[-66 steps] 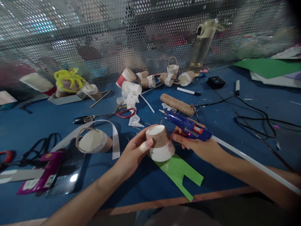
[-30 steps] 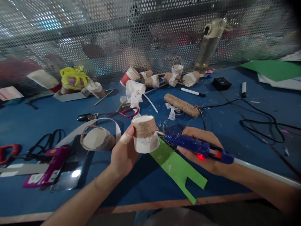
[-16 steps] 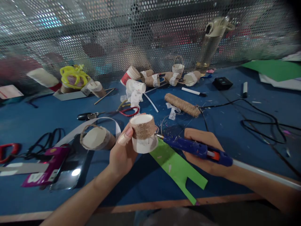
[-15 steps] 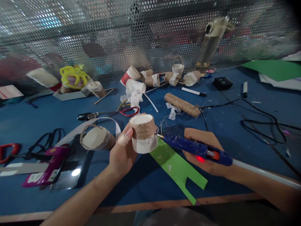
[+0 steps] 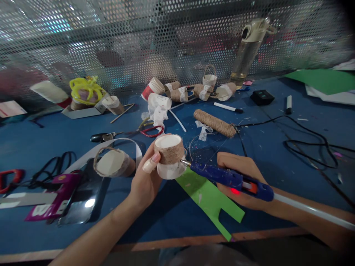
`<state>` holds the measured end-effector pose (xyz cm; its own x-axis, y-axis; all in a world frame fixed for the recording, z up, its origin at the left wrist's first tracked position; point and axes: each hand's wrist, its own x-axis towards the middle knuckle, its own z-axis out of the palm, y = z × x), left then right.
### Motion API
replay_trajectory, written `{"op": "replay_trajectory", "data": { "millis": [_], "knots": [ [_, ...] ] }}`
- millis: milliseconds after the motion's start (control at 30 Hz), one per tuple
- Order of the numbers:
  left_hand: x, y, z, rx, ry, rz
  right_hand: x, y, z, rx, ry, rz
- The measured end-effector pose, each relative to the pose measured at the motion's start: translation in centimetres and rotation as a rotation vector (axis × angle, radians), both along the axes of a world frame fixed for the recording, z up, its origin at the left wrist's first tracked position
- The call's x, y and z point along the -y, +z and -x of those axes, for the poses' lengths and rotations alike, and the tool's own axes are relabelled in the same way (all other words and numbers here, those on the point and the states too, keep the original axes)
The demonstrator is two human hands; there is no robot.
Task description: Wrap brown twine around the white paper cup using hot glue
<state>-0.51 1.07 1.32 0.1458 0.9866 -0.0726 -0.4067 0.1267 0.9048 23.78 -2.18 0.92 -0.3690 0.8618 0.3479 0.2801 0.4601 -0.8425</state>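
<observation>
Centre frame: the left hand (image 5: 144,183) is closed around a white paper cup (image 5: 169,157), a tapered cylinder whose upper band is wrapped in coarse brown twine. To its right, the right hand (image 5: 240,177) is closed around a blue plastic glue gun (image 5: 230,179); the metal nozzle touches the cup's wrapped side. A flat green paper cutout (image 5: 210,201) lies below on the blue table (image 5: 277,162).

Matt white paper cup (image 5: 169,157) wrapped in rough brown twine; glossy blue plastic glue gun (image 5: 230,179); matt green paper (image 5: 209,199); perforated shiny metal screen (image 5: 124,40)
</observation>
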Motion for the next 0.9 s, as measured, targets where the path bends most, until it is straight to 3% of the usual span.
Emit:
{"op": "replay_trajectory", "data": {
  "millis": [267,633,900],
  "knots": [
    [0.0,-0.3,0.2,-0.029,0.019,-0.011,-0.1,0.0,0.2,0.032,-0.055,-0.008],
    [-0.1,-1.6,0.4,-0.050,0.002,-0.048,0.0,-0.2,0.1,-0.029,0.007,-0.009],
    [-0.2,-0.9,0.3,0.001,0.025,0.025,0.0,-0.1,0.3,0.018,-0.065,-0.015]
  ]
}}
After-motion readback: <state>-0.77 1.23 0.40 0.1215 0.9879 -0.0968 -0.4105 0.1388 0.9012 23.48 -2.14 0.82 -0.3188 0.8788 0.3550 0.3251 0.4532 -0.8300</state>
